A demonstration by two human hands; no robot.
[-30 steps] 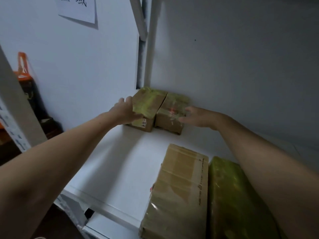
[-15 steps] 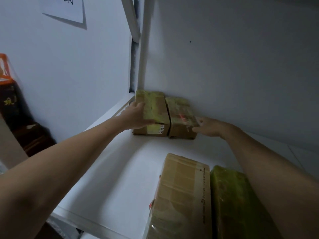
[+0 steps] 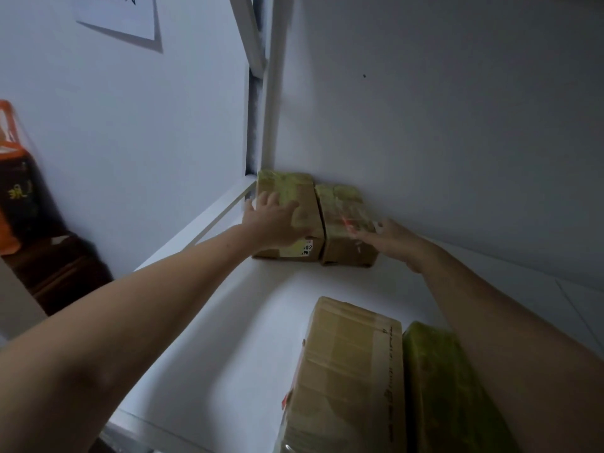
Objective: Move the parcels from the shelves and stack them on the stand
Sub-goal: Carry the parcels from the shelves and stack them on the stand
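Head view: left hand (image 3: 274, 220) spread flat atop the left small parcel (image 3: 307, 201).
Right hand (image 3: 390, 238): at the outer edge of the right small parcel (image 3: 346, 210); cannot tell its finger curl.
Parcels: touching, in the back corner of the shelf (image 3: 228, 305).
Open room: bare shelf before the long brown parcel (image 3: 349, 371) and green parcel (image 3: 438, 387).

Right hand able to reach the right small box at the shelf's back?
Probably yes: the right hand is at the outer side of the right small box, nothing between them. The wall behind and the left small box block only its other sides.
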